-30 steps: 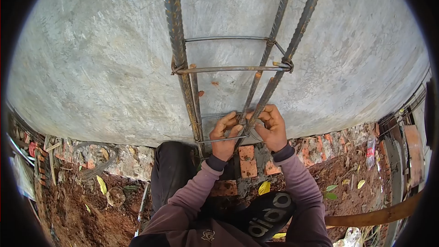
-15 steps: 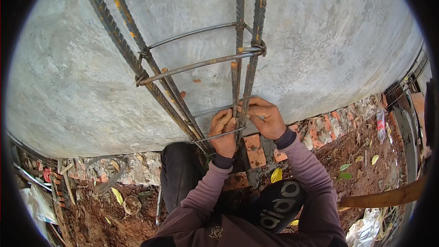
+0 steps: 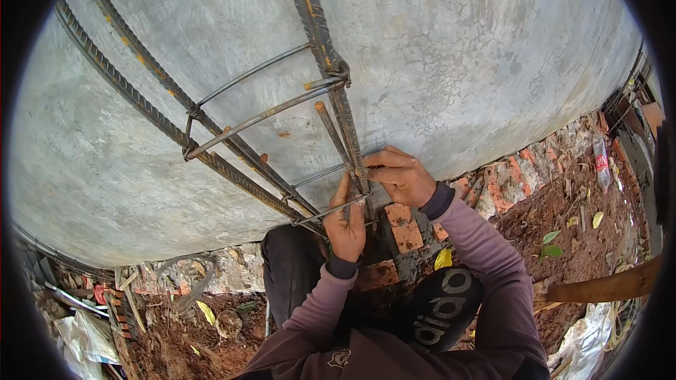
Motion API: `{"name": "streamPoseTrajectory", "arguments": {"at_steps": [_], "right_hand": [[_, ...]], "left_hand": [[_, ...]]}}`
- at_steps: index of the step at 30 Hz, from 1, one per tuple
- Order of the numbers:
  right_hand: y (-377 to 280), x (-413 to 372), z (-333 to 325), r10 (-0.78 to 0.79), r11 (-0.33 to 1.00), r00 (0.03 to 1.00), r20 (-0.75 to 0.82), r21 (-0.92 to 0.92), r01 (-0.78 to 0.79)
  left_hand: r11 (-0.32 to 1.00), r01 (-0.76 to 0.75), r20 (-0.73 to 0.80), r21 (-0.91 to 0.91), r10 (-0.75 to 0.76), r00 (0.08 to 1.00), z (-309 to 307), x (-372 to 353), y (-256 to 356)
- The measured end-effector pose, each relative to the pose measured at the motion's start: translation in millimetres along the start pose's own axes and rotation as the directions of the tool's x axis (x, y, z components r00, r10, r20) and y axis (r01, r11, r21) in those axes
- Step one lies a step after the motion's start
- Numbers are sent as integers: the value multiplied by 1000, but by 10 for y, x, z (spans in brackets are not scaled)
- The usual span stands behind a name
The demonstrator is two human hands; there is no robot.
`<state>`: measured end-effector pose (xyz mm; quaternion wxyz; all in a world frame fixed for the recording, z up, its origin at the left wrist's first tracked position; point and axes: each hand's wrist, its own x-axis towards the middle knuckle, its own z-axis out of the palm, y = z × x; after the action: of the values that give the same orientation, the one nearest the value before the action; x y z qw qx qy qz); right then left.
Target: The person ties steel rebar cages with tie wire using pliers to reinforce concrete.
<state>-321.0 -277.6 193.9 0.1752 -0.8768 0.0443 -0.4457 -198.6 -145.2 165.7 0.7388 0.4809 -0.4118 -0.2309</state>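
Two bare hands, mine, both at the lower right-hand corner of one rebar cage, which stands in front of a grey cement wall (image 3: 451,49).

Left hand (image 3: 346,231): fingers raised and close together at the lower stirrup (image 3: 315,216), palm below it; I cannot tell whether finger and thumb pinch anything.

Right hand (image 3: 403,177): on the outer side of the ribbed right-hand bar (image 3: 310,10), fingers bent, tips at the steel; whether they grip a tie there cannot be made out.

Cage, parts in view: two ribbed left-hand bars (image 3: 127,91), slanting; one shorter bar (image 3: 332,130) with a rusty cut end, beside the right-hand bar; one upper stirrup (image 3: 267,115), tied with wire at its corners, well above my hands.

Ground below: several orange brick pieces (image 3: 403,229), just beyond my lettered right knee (image 3: 440,309); one yellow leaf (image 3: 443,259), near the bricks; one clear bottle (image 3: 602,165), red label, far right; one white plastic sheet (image 3: 588,331), crumpled, lower right.
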Motion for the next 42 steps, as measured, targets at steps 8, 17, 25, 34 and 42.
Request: {"name": "streamPoseTrajectory", "arguments": {"at_steps": [8,17,25,34,42], "right_hand": [[-24,-56,63,45,993,998,-35,109,-41],[0,-106,109,85,985,991,-102,158,-69],[-57,-86,64,334,908,942,-41,282,-310],[-73,-21,124,258,965,958,-123,89,-248],[-73,-22,123,216,976,965,-150,19,-216]], "left_hand": [[853,-97,120,512,40,992,-154,44,811],[923,-36,158,384,-27,987,-168,181,676],[873,-138,202,469,46,978,-233,186,725],[918,-77,201,389,-3,980,-309,160,698],[880,-43,-43,474,71,997,7,502,770]]}}
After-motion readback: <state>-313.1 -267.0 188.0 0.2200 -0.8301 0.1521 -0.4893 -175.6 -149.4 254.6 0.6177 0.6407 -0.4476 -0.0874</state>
